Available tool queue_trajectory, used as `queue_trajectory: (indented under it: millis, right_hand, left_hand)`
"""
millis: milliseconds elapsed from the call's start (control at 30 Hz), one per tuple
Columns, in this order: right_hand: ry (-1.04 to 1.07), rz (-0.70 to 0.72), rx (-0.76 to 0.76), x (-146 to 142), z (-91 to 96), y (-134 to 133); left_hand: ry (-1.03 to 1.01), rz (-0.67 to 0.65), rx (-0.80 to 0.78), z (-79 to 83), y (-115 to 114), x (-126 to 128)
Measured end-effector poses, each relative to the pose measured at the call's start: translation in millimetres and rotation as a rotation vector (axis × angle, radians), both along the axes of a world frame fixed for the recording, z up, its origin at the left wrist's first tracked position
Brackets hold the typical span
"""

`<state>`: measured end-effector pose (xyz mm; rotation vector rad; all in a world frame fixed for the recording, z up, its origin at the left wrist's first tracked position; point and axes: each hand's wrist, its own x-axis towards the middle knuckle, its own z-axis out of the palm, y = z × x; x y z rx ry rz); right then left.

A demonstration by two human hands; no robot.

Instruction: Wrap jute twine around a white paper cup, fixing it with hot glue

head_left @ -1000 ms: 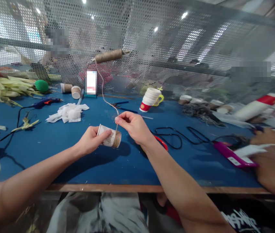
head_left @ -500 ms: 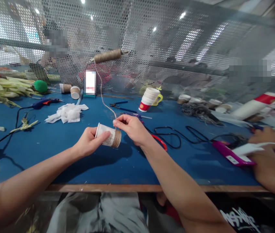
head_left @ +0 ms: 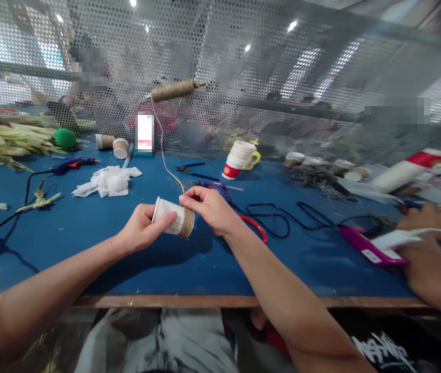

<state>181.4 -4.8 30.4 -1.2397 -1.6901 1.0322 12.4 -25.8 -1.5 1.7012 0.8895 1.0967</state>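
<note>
My left hand (head_left: 142, 229) is wrapped round a small paper cup (head_left: 170, 218) held on its side above the blue table (head_left: 173, 259); the cup's base end is bound with brown twine. My right hand (head_left: 209, 208) pinches a strand of twine (head_left: 165, 159) right at the cup's wound end. The strand rises to a twine spool (head_left: 172, 90) fixed on the perforated metal screen behind the table.
Red-handled scissors (head_left: 257, 228), a black cable (head_left: 282, 217), a stack of paper cups (head_left: 239, 158), a blue glue gun (head_left: 70, 165), white scraps (head_left: 107, 181) and two wrapped cups (head_left: 113, 144) lie about. Another person's hands (head_left: 430, 248) hold a purple tool (head_left: 371, 247) at right.
My right hand has come down and left with the twine, from above the cup to its wound end. The left hand and cup stayed nearly in place.
</note>
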Motion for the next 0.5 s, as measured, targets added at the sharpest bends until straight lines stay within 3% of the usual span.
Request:
queue_trajectory:
  millis: [500]
  right_hand:
    - [0.069, 0.009, -0.088, -1.8, 0.1, -1.4]
  left_hand:
    - [0.024, -0.004, 0.105, 4.4, -2.7, -1.4]
